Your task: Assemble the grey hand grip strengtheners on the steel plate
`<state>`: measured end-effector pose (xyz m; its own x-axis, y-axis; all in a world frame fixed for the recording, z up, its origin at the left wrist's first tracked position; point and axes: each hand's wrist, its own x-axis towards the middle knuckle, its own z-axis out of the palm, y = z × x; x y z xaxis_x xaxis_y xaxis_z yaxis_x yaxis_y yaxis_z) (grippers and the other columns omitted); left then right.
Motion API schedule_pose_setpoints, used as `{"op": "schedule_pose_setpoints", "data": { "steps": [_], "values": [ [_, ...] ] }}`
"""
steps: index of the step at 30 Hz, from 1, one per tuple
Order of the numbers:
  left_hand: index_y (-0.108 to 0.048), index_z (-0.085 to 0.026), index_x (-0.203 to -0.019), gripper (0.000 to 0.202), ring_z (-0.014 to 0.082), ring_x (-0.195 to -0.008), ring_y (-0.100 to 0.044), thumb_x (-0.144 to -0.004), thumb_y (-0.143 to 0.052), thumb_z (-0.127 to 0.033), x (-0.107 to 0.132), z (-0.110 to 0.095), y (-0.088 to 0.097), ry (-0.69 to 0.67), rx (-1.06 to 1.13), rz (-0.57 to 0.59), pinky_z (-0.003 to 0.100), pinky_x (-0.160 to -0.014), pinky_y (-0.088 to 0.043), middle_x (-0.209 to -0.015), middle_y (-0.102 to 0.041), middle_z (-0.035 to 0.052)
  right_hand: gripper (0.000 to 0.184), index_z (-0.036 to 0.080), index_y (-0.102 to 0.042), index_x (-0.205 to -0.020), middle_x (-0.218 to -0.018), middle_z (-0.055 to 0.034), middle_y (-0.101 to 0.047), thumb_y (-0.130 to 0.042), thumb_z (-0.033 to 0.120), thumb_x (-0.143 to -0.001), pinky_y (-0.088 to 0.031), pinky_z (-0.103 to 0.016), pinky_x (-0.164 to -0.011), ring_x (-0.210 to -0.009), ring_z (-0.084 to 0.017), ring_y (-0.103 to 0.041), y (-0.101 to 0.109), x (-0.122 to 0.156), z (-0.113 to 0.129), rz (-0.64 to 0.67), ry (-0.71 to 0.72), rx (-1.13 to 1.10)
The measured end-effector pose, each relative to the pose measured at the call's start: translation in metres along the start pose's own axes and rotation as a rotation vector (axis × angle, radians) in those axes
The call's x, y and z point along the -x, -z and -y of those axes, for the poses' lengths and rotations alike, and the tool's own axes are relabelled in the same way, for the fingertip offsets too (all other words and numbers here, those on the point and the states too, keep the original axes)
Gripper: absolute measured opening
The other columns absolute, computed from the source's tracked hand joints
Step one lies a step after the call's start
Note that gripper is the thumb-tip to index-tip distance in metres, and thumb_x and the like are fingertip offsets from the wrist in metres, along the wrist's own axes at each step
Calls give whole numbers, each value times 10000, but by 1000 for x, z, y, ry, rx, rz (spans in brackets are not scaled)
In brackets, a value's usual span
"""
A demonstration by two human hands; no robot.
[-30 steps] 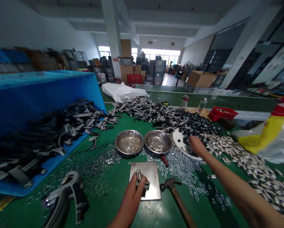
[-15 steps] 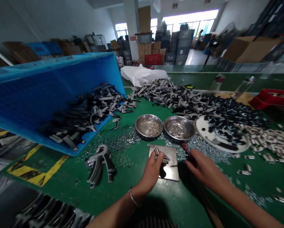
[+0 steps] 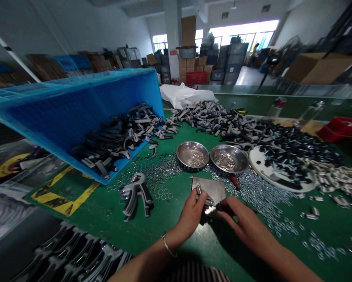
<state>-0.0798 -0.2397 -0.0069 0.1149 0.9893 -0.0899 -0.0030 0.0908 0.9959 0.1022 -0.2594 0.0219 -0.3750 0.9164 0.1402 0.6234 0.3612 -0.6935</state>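
"What colour is the small piece between the right fingers?"
"Black. The plate beneath is silver-grey, the table green."
"And left of the fingers?"
"A blue crate and yellow-and-black striped tape."
"Right of them?"
"A white dish of black parts, a red bin."

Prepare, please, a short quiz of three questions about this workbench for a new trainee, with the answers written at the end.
1. Choose one: the coiled spring sticks up at the fingers of which hand? A) right hand; B) left hand.
2. True or false: grey-and-black parts lie inside the blue crate.
3. Count: how many metal bowls stand side by side?

Key: 1. B; 2. True; 3. Two.
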Motion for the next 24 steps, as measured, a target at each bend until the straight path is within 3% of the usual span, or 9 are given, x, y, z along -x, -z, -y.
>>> {"op": "schedule_pose_setpoints", "data": {
  "steps": [3, 8, 11, 14, 18, 21, 23, 24],
  "values": [
    [-546, -177, -959, 326, 162, -827, -557, -968, -467, -493, 4, -9, 1, 9, 15, 76, 263, -768, -448, -872, -596, 21, 130, 225, -554, -949, -822, -30, -650, -538, 352, -966, -516, -329, -679, -721, -193, -636, -3, 5, -1, -37, -78, -114],
    [-524, -181, -962, 265, 149, -802, -533, -965, -484, -443, 7, -18, 5, -51, -93, 101, 259, -752, -426, -862, -569, 6, 176, 231, -601, -1066, -1096, -95, -643, -596, 346, -933, -513, -395, -877, -982, -238, -638, -9, 8, -8, -32, 50, -189],
    [-510, -183, -947, 210, 148, -780, -515, -966, -483, -390, 7, -15, 7, -155, -231, 84, 271, -748, -416, -855, -560, 6, 239, 230, -564, -955, -827, -15, -615, -536, 468, -960, -548, -307, -639, -674, -157, -606, -16, 5, -3, 88, -211, -660],
    [-497, -181, -913, 179, 161, -779, -511, -956, -486, -355, 6, -12, 10, -251, -369, 73, 288, -741, -411, -849, -559, 18, 426, 215, -531, -871, -663, 36, -543, -403, 607, -976, -425, -209, -393, -430, -83, -420, -23, 4, 9, 259, -503, -1098],
    [-512, -174, -950, 209, 172, -803, -527, -982, -433, -365, 5, -11, 17, -320, -428, 144, 308, -775, -422, -884, -581, 40, 423, 213, -524, -813, -511, 74, -507, -535, 623, -919, -352, -157, -345, -347, -60, -368, -30, 7, 16, 286, -533, -1137],
    [-524, -175, -942, 234, 168, -808, -526, -981, -447, -393, 3, -11, 24, -322, -436, 221, 297, -774, -424, -886, -582, 36, 580, 237, -460, -711, -382, 104, -389, -296, 752, -921, -243, -186, -251, -240, -68, -204, -34, 6, 14, 532, -602, -1263],
    [-527, -176, -929, 241, 162, -805, -522, -976, -465, -405, 1, -7, 28, -276, -405, 234, 282, -762, -424, -872, -574, 24, 705, 231, -470, -676, -371, 70, -421, -92, 780, -907, -264, -212, -263, -229, -87, -252, -34, 4, 10, 653, -615, -1137],
    [-529, -176, -927, 248, 159, -805, -521, -976, -467, -410, 0, -4, 29, -243, -371, 232, 276, -760, -425, -866, -571, 18, 739, 218, -502, -691, -417, 33, -497, -57, 765, -912, -315, -224, -302, -260, -100, -343, -33, 3, 8, 627, -574, -973]
  ]
}}
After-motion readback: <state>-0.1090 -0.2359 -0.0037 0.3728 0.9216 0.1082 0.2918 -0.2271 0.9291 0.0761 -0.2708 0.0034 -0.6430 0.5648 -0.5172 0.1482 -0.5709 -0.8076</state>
